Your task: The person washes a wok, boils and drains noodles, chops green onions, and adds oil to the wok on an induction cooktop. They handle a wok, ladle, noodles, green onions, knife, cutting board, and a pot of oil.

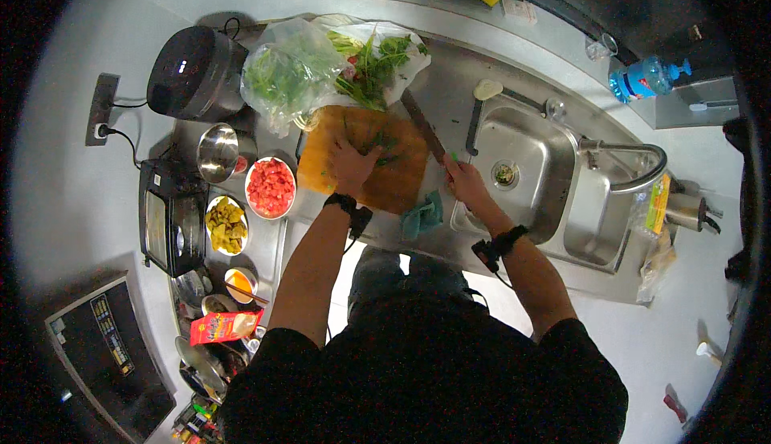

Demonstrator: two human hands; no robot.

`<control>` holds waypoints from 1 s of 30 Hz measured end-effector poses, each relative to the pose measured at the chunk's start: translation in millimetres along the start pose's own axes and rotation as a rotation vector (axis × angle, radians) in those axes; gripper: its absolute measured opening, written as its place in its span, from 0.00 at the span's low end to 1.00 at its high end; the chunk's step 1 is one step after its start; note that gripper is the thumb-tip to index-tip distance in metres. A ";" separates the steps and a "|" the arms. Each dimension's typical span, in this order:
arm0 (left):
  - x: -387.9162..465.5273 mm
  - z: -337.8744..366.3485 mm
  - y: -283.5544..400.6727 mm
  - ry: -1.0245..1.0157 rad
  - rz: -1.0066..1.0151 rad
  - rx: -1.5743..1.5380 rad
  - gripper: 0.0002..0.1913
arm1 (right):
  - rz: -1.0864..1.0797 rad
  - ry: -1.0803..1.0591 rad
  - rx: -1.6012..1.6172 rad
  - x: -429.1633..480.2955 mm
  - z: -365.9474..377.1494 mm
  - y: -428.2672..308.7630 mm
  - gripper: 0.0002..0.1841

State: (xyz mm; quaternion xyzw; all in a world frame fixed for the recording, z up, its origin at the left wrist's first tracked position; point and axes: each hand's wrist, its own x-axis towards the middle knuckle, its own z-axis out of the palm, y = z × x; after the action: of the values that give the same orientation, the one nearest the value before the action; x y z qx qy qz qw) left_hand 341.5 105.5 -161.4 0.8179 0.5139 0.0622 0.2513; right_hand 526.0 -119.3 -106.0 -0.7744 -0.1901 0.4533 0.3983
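Observation:
On the wooden cutting board [391, 188] my left hand [354, 167] rests with its fingers spread, somewhat blurred, beside dark green chopped leaves [382, 141]. Whether any leaves lie beneath the fingers is hidden. My right hand [465, 186] grips the handle of a kitchen knife [423, 121] off the board's right side. Its dark blade points away from me, toward the bags of vegetables. A teal cloth [423, 215] lies at the board's near right corner.
Behind the board sit a clear plastic bag of greens [292, 73] and leafy vegetables [385, 61]. Diced tomatoes [271, 188], browned food pieces [226, 225], a metal bowl [218, 151] and a rice cooker [193, 73] stand left. A double steel sink [530, 136] adjoins on the right.

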 end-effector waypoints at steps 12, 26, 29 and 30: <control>-20.7 15.9 -7.4 -0.097 0.439 0.020 0.33 | 0.040 -0.082 0.109 5.9 5.0 4.0 0.28; -43.6 -31.3 -70.4 -0.044 0.450 -0.179 0.24 | -0.010 -0.168 -0.274 -22.8 109.9 -9.3 0.30; -47.8 -22.0 -64.1 0.033 0.484 -0.075 0.20 | 0.038 -0.116 -0.361 -30.5 120.6 -13.4 0.31; -46.6 -17.9 -61.9 0.006 0.467 -0.073 0.19 | 0.032 -0.064 -0.365 -35.6 123.4 -14.2 0.33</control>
State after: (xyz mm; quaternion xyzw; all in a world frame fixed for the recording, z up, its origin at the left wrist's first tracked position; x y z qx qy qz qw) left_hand 263.4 92.5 -168.0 0.9046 0.3091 0.1398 0.2580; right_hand 403.3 -79.1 -108.7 -0.8218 -0.2697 0.4420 0.2377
